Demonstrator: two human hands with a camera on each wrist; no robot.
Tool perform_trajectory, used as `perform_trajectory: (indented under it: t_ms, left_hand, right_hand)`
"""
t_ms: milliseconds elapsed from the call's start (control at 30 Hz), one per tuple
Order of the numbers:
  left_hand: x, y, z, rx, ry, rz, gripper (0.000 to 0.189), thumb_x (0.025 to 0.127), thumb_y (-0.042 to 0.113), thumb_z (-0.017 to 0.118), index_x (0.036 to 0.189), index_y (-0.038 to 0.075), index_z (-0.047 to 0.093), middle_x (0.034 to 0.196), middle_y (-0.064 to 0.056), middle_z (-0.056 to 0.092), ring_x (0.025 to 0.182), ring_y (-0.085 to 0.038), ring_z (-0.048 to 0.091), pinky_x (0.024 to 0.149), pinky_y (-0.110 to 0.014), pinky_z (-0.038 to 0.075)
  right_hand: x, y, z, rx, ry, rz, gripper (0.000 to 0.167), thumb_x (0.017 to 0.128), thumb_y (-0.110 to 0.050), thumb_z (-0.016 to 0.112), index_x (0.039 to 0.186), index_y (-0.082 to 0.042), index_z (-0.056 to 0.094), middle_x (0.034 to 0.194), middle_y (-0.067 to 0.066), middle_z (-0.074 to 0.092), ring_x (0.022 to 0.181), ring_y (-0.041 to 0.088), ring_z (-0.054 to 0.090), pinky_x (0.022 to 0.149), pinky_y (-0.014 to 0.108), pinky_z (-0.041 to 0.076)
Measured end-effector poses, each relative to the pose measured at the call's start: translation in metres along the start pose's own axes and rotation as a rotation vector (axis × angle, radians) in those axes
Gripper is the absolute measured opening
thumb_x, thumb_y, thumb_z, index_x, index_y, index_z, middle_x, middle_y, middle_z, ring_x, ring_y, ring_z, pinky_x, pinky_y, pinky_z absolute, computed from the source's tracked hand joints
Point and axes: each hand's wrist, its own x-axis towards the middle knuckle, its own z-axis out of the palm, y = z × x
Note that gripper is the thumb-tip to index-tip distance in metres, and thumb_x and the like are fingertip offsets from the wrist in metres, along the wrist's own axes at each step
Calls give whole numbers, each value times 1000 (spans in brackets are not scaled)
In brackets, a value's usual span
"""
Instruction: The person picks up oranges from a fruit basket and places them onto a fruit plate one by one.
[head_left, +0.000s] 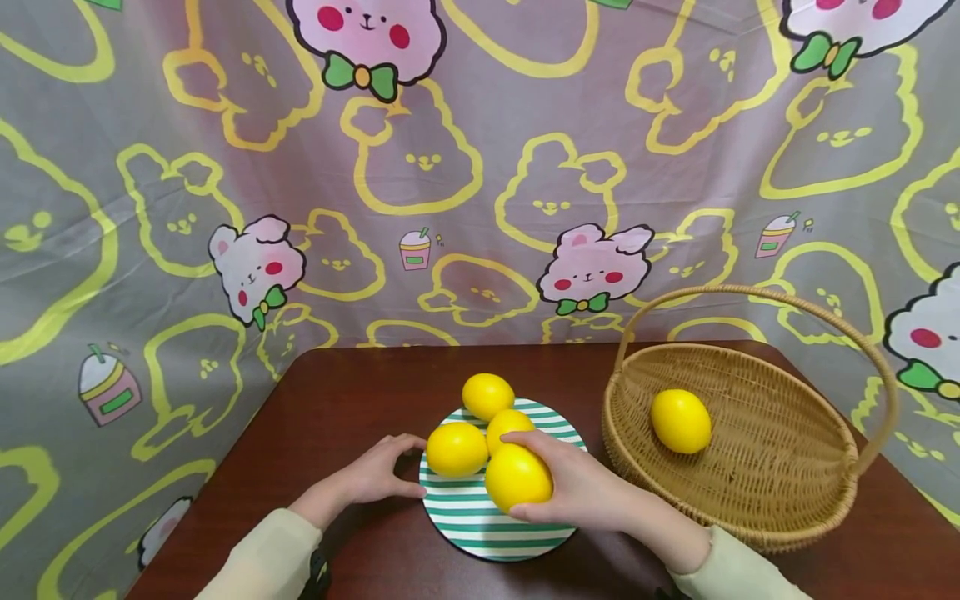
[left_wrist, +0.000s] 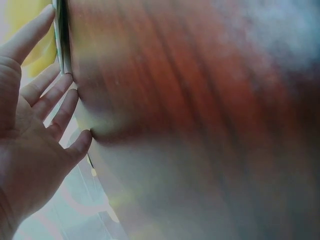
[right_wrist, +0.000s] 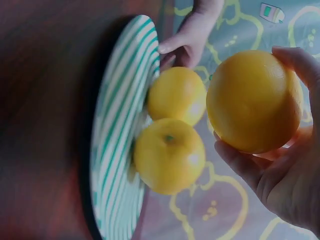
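My right hand [head_left: 573, 483] grips a round yellow orange [head_left: 517, 478] between thumb and fingers, over the green-and-white striped plate [head_left: 480, 533]. In the right wrist view this orange [right_wrist: 254, 101] is held up apart from the plate's surface. Several other oranges are grouped on the plate: one at the left [head_left: 457, 449], one in the middle [head_left: 510, 427] partly hidden by my right hand, and one at the far rim [head_left: 487, 396]. My left hand [head_left: 378, 473] is at the plate's left edge, fingers spread and loosely bent. In its wrist view the fingertips [left_wrist: 70, 77] reach the table beside the rim.
To the right of the plate stands a wicker basket [head_left: 750, 500] with a tall arched handle, tilted toward me. One orange [head_left: 681, 421] lies inside it. The brown table [head_left: 360, 383] ends at a cartoon-printed cloth [head_left: 480, 183] hung behind and at the sides.
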Motion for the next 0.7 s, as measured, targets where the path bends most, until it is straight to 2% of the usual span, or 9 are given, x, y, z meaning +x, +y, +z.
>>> perform_trajectory:
  t_ms: [267,533,700]
  left_hand:
    - [1,1,1,8,5,-13,68,75,43,82,130,14,57,125,-2,57,112,-23,47,99,-50,39]
    - [2,-1,0,-15,-21,-37,68,74,43,83,130,16,57,125,-2,57,112,-24,47,100,-51,38]
    - [2,1,0,-7,-21,-35,67,74,42,83,130,16,57,125,-1,57,112,-23,47,100,-51,38]
  right_hand:
    - [11,6,20,34,-16,0,75,77,-45,78,139,-16,48,119,-4,57,96,11,54,80,34,46]
    - [19,11,33,12,-103,-7,77,78,-50,77,140,-17,46,128,-4,54,103,11,53,87,36,45]
    - [22,12,38,7,-115,-5,77,77,-50,77,140,-17,46,129,-5,54,105,10,52,89,37,45]
